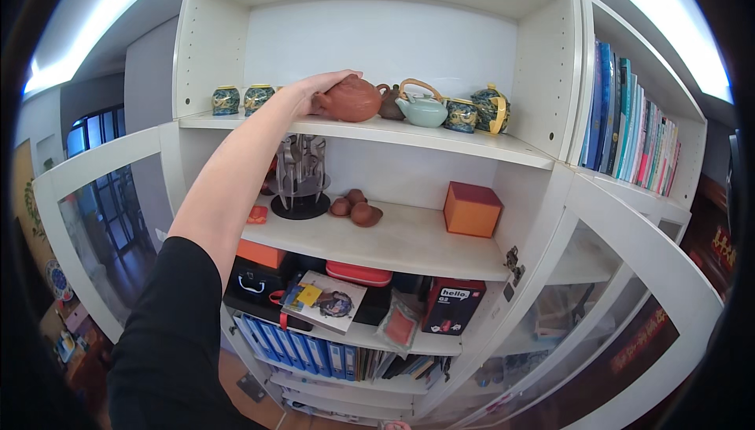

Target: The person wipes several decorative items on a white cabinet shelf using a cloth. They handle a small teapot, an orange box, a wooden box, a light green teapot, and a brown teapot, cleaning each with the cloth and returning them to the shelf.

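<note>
My left hand (pixel 330 85) reaches up to the top shelf and rests on a reddish-brown clay teapot (pixel 355 101), fingers over its lid and spout side; the teapot sits at the shelf's front edge. To its right stand a small dark brown teapot (pixel 391 104), a pale celadon teapot with a looped handle (pixel 423 110), a blue-and-yellow patterned cup (pixel 460 115) and a matching lidded pot (pixel 490 109). Two more patterned jars (pixel 225 100) are at the left. At the bottom edge a small pinkish shape, possibly fingertips of my right hand (pixel 394 425), barely shows.
The middle shelf (pixel 401 247) holds a utensil stand (pixel 299 179), small clay cups (pixel 364 213) and an orange box (pixel 473 209). Below are boxes, a book and blue binders (pixel 295 347). Glass cabinet doors stand open at left (pixel 50 188) and right (pixel 699 294).
</note>
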Motion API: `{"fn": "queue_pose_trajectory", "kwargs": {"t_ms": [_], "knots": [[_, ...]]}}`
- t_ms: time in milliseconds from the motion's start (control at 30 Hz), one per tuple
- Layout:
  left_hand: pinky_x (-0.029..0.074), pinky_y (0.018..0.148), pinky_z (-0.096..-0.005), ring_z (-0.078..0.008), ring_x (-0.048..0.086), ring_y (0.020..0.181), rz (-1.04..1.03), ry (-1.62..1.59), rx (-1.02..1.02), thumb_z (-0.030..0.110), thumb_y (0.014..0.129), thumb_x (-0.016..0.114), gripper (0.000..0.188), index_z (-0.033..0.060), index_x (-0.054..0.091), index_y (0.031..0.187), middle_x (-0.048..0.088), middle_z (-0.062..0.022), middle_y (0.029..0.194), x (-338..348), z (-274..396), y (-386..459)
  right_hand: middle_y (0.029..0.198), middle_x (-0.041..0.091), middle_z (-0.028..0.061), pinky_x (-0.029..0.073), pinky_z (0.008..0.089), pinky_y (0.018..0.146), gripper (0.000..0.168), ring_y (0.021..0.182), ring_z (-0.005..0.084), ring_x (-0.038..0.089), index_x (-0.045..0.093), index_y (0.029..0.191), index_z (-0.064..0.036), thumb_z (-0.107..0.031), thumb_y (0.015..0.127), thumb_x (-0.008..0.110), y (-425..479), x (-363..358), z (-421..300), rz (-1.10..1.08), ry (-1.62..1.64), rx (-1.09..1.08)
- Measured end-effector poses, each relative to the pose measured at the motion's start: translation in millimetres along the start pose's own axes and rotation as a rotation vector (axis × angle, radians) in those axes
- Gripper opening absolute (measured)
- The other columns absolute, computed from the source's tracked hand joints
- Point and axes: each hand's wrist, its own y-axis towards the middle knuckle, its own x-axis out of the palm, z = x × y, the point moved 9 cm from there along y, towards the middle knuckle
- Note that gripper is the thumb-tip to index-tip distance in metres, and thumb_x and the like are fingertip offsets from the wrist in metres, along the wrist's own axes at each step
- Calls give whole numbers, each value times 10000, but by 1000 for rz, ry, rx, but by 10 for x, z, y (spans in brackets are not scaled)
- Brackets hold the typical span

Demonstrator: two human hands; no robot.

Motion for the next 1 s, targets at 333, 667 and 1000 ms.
{"fn": "queue_pose_trajectory", "kwargs": {"t_ms": [333, 667, 1000], "knots": [[572, 782, -325, -141, 675, 951, -1, 173, 17, 481, 923, 649, 479, 68, 663, 1167, 677, -91, 1151, -184, 56, 210, 1069, 635, 41, 472, 287, 834, 265, 992, 136, 563, 616, 1137, -3, -174, 945, 683, 66, 21, 135, -1, -6, -14], [592, 636, -397, -317, 709, 706, 364, 950, 260, 439, 914, 591, 474, -11, 737, 934, 718, -174, 822, -235, 521, -33, 1058, 643, 48, 486, 263, 807, 256, 955, 133, 584, 617, 1144, -8, -161, 947, 675, 126, -2, 229, -8, -33, 31], [477, 661, -331, -221, 622, 761, 549, 514, 1270, 247, 939, 538, 270, 9, 645, 871, 634, -118, 790, 341, 670, -1676, 1033, 647, 62, 494, 272, 799, 290, 932, 144, 599, 606, 1174, 18, -159, 953, 665, 195, 17, 144, -38, -10, 27]]}}
